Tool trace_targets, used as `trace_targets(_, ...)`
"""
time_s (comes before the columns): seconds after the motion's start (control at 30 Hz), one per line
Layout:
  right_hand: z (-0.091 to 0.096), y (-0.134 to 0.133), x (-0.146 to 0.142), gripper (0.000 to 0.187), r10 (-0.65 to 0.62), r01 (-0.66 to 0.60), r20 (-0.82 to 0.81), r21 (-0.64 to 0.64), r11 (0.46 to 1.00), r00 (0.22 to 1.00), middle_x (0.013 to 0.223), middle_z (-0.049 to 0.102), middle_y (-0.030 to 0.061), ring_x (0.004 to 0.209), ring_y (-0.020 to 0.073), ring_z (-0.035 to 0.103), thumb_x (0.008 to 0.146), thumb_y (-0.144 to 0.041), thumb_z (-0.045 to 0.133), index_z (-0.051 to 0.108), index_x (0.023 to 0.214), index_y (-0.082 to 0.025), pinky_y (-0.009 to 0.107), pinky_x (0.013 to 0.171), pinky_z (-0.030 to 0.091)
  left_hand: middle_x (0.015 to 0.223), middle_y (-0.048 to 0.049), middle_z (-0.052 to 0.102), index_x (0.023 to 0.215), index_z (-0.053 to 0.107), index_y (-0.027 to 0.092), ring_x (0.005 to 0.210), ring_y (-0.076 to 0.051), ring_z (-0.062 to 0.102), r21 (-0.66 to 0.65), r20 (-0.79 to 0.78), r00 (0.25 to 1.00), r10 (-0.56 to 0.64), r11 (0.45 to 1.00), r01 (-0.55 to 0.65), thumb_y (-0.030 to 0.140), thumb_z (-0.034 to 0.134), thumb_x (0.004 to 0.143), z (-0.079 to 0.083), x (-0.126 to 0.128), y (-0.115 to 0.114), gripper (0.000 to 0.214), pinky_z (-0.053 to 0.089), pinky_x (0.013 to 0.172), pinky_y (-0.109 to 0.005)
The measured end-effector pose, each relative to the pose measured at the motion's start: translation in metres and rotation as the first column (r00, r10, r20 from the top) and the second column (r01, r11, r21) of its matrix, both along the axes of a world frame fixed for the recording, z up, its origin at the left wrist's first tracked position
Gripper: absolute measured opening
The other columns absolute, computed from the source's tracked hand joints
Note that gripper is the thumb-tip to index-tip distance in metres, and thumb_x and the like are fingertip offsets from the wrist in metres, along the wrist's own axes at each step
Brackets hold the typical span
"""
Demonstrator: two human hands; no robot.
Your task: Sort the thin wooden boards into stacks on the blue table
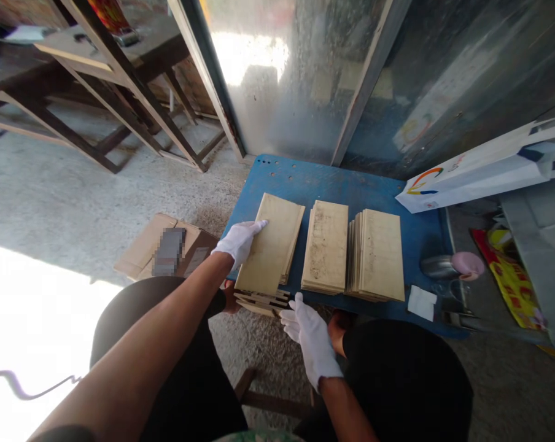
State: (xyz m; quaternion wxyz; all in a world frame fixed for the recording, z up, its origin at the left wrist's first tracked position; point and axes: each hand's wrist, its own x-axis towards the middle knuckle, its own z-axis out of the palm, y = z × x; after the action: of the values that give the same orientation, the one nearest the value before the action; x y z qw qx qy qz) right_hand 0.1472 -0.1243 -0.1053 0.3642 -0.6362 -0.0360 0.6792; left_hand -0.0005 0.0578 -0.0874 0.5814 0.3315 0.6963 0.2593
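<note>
My left hand (241, 242), in a white glove, grips the left edge of a thin pale wooden board (266, 245), thumb on top and fingers hidden beneath. That board lies slanted on the leftmost stack, its near end jutting past the table edge. Below this end, more thin boards (259, 304) show at an angle; what supports them is hidden. My right hand (310, 337), also gloved, is open with fingers stretched toward those lower boards; contact is unclear. To the right stand a middle stack of boards (327, 245) with dark specks and a right stack (381, 255) leaning slightly.
The stacks rest on a blue table (277, 178) against a metal-framed panel. A white paper bag (475, 178), a metal cup with a pink lid (466, 265) and a folded white tissue (422, 302) are at the right. A cardboard box (143, 248) sits on the floor at left.
</note>
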Motion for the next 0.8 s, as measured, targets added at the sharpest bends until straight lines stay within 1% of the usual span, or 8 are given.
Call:
trace_targets(0.1,0.004,-0.001,-0.002,0.079,0.017,-0.017,0.006,-0.003,1.0,1.0,0.088,0.073,0.0126,0.082,0.0208,0.069,0.056,-0.08,0.064,0.069,0.098,-0.013,0.03,0.075,0.051,0.088,-0.0042,0.071,0.094,0.07,0.02,0.067,-0.018,0.063,0.009,-0.093,0.993,-0.066,0.998,0.067,0.048,0.067,0.074,-0.019,0.0,0.029,0.035,0.045,0.053,-0.025)
trace_targets(0.17,0.006,-0.001,-0.003,0.081,0.033,-0.033,0.001,-0.017,0.999,0.999,0.088,0.073,0.0125,0.082,0.021,0.069,0.054,-0.08,0.065,0.068,0.097,-0.012,0.03,0.075,0.052,0.093,-0.0055,0.071,0.095,0.07,0.02,0.071,-0.018,0.065,-0.003,-0.125,0.988,-0.096,0.995,0.096,0.048,0.066,0.075,-0.034,0.002,0.043,0.035,0.046,0.054,-0.025)
trace_targets(0.27,0.005,-0.003,-0.003,0.081,0.059,-0.059,-0.008,-0.041,0.997,0.998,0.085,0.073,0.0123,0.08,0.0208,0.069,0.053,-0.081,0.065,0.069,0.096,-0.012,0.03,0.074,0.052,0.098,-0.007,0.071,0.093,0.07,0.02,0.075,-0.02,0.066,-0.048,-0.148,0.983,-0.107,0.994,0.101,0.049,0.065,0.075,-0.052,0.005,0.053,0.034,0.047,0.056,-0.026)
trace_targets(0.33,0.003,-0.004,-0.004,0.079,0.065,-0.066,-0.012,-0.057,0.996,0.998,0.083,0.073,0.0114,0.078,0.0199,0.069,0.055,-0.08,0.065,0.069,0.095,-0.012,0.029,0.073,0.052,0.099,-0.0082,0.071,0.092,0.07,0.019,0.075,-0.021,0.066,-0.079,-0.169,0.979,-0.11,0.992,0.098,0.049,0.066,0.074,-0.06,0.008,0.056,0.036,0.047,0.056,-0.026)
trace_targets(0.53,0.001,-0.007,-0.005,0.069,0.088,-0.089,-0.026,-0.043,0.995,0.996,0.084,0.073,0.0097,0.079,0.0194,0.068,0.063,-0.076,0.063,0.07,0.093,-0.015,0.029,0.073,0.052,0.092,-0.0114,0.07,0.09,0.069,0.015,0.072,-0.022,0.064,-0.126,-0.195,0.978,-0.068,0.991,0.044,0.05,0.071,0.069,-0.073,0.013,0.064,0.041,0.047,0.056,-0.03)
trace_targets(0.67,0.001,-0.01,-0.005,0.069,0.124,-0.125,-0.025,-0.048,0.991,0.992,0.085,0.073,0.01,0.081,0.02,0.067,0.066,-0.075,0.062,0.069,0.097,-0.014,0.029,0.074,0.051,0.089,-0.0101,0.07,0.089,0.069,0.016,0.078,-0.022,0.065,-0.126,-0.301,0.949,-0.096,0.99,0.06,0.049,0.07,0.071,-0.08,0.019,0.07,0.037,0.047,0.062,-0.029)
trace_targets(0.8,-0.002,-0.013,-0.004,0.07,0.141,-0.142,-0.032,-0.037,0.989,0.989,0.087,0.072,0.0098,0.08,0.0192,0.066,0.069,-0.073,0.061,0.067,0.105,-0.013,0.03,0.074,0.051,0.094,-0.009,0.07,0.091,0.07,0.018,0.078,-0.021,0.065,-0.106,-0.307,0.944,-0.124,0.99,0.096,0.044,0.066,0.076,-0.083,0.026,0.071,0.03,0.047,0.066,-0.029)
